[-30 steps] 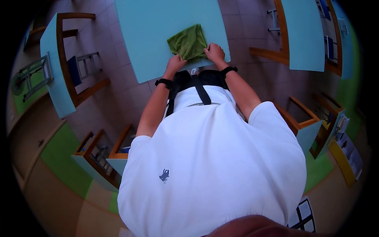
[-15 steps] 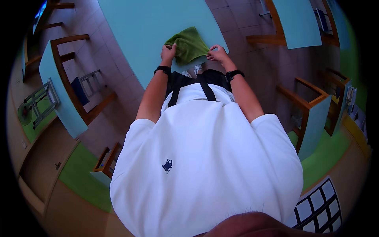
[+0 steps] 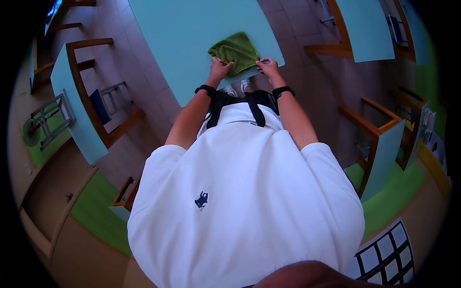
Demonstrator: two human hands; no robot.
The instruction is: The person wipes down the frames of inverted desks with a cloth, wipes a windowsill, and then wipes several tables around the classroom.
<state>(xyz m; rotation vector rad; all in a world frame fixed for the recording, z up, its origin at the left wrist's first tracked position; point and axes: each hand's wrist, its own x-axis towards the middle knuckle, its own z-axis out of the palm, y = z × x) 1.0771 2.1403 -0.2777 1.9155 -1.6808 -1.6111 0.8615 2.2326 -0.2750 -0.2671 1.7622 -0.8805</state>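
Note:
A green cloth [image 3: 240, 50] lies on the light blue tabletop [image 3: 192, 29], close to its near edge, with folds and creases on its left part. My left hand [image 3: 220, 68] is at the cloth's near left edge, its thumb and fingers closed on the fabric. At the right corner, my right hand [image 3: 267, 66] pinches the cloth between thumb and fingertips. Both wrists wear black bands.
Wooden-framed tables with light blue tops stand at left [image 3: 72, 101] and at right [image 3: 367, 31]. A stool with a blue seat [image 3: 100, 106] is by the left table. My shoes [image 3: 237, 88] show below the near table edge.
My left hand has shifted from the cloth's left side toward its near edge. The cloth's right corner, in my right hand, has moved slightly away from me, and the cloth looks more compact.

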